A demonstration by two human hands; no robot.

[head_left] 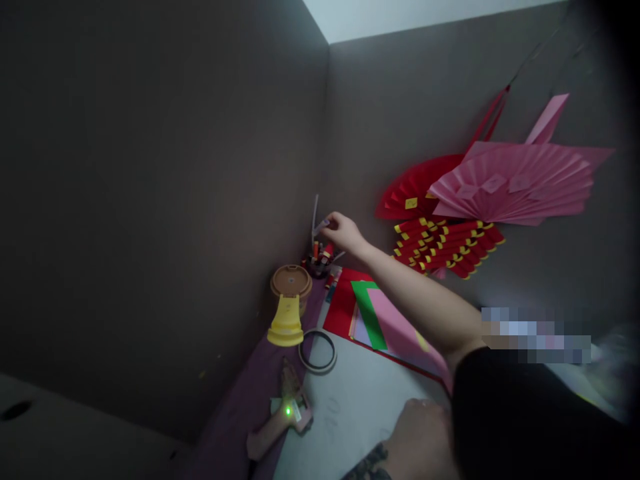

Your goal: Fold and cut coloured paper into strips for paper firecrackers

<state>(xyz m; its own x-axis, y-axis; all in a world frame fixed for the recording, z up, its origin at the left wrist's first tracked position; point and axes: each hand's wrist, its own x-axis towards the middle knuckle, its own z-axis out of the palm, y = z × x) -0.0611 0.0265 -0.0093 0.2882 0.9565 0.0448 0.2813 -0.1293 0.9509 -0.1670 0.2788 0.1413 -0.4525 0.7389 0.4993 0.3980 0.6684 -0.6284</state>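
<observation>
My right hand (341, 231) reaches to the back corner of the table, its fingers pinched on a thin pale stick that looks like a glue stick (323, 227). Just below is a dark cup (319, 269) packed with pens and other sticks, one pale strip standing tall by the wall. At the bottom, my left hand (420, 433) lies over a white board (345, 400); it looks curled closed, and its fingertips are hidden. A dark pattern covers that wrist. Left of it lies a glue gun (280, 420) with a green light on.
A roll of tape (318, 351) lies near a brown-lidded cup (291, 283) with a yellow piece (286, 323) before it. Coloured paper sheets (400, 327) spread under my right arm. Red (415, 187) and pink paper fans (515, 180) and red firecracker decorations (450, 245) hang on the right wall.
</observation>
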